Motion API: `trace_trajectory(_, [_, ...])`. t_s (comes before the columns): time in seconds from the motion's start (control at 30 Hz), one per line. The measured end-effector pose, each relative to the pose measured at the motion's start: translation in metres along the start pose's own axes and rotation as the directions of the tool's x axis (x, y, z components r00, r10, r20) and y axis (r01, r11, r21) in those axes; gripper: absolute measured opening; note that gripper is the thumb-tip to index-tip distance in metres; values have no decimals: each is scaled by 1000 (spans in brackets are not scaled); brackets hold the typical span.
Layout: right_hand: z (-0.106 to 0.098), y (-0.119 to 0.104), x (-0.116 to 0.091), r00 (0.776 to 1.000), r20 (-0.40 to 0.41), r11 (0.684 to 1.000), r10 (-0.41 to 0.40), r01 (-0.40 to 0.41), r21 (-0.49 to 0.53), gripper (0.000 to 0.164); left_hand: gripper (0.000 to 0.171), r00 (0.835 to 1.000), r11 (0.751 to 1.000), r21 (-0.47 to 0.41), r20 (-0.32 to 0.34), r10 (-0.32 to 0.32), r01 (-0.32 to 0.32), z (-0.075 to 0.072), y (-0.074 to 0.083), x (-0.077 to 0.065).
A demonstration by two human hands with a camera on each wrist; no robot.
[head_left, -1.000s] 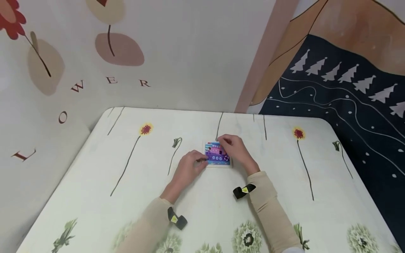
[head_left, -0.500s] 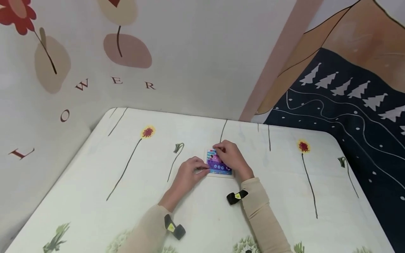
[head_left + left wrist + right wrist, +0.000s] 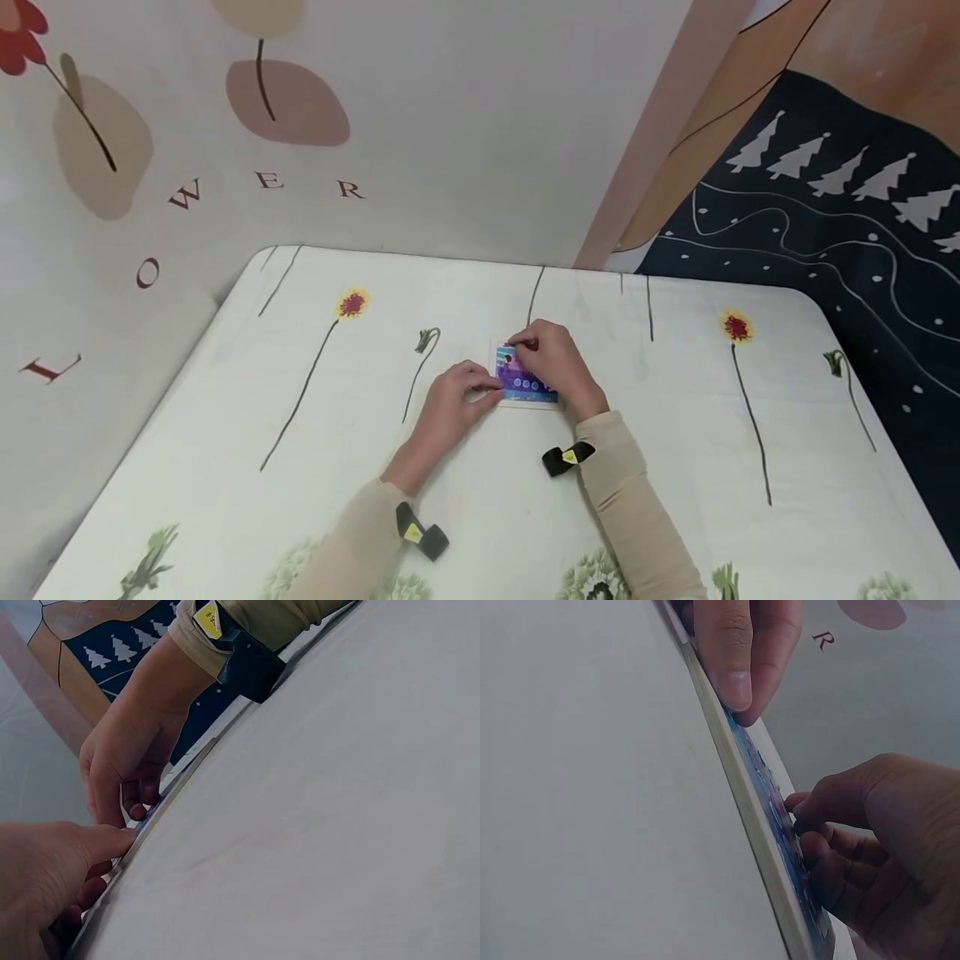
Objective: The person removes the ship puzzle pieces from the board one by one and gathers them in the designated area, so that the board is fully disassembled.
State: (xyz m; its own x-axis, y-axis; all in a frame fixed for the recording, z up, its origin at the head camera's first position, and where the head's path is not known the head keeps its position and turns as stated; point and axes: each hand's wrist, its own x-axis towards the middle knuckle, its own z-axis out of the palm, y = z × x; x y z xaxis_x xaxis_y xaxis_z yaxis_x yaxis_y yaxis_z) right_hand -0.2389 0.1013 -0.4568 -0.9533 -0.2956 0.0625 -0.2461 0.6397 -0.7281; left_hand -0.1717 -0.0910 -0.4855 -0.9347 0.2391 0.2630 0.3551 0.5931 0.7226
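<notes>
A small flat jigsaw puzzle (image 3: 521, 386) with a blue, purple and pink picture lies in a pale frame on the table. My left hand (image 3: 453, 402) pinches at its left edge, thumb and fingertip close together on the rim, as the right wrist view shows. Over the puzzle's upper part, my right hand (image 3: 555, 360) reaches in with curled fingers. Its thumb and fingertips pinch a small dark puzzle piece (image 3: 801, 825), mostly hidden by the fingers. Some pieces stand slightly raised from the puzzle's surface (image 3: 769, 802). The right hand covers the upper right of the picture.
A white tablecloth (image 3: 420, 275) printed with flowers covers the table. Behind it rises a pale wall hanging (image 3: 465, 133) with letters, and a dark panel with trees (image 3: 817, 225) stands at the right. Black wrist cameras (image 3: 423, 533) sit on both beige sleeves.
My right fingertips have moved left across the puzzle's upper edge, toward its upper left corner. The left hand keeps its place at the left edge. The head view has shifted slightly.
</notes>
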Motion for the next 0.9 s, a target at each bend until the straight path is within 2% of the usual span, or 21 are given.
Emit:
trace_trajectory(0.4, [3, -3, 3, 1000, -17, 999, 23, -24, -27, 19, 9, 1000, 999, -26, 1, -20, 20, 1, 0, 2])
trace_trajectory(0.57, [5, -3, 3, 999, -18, 998, 47, -48, -44, 19, 9, 999, 999, -19, 22, -40, 41, 0, 1, 2])
trace_trajectory(0.9, [5, -5, 2, 999, -15, 996, 43, -44, -79, 18, 9, 998, 998, -34, 22, -52, 53, -1, 3, 3])
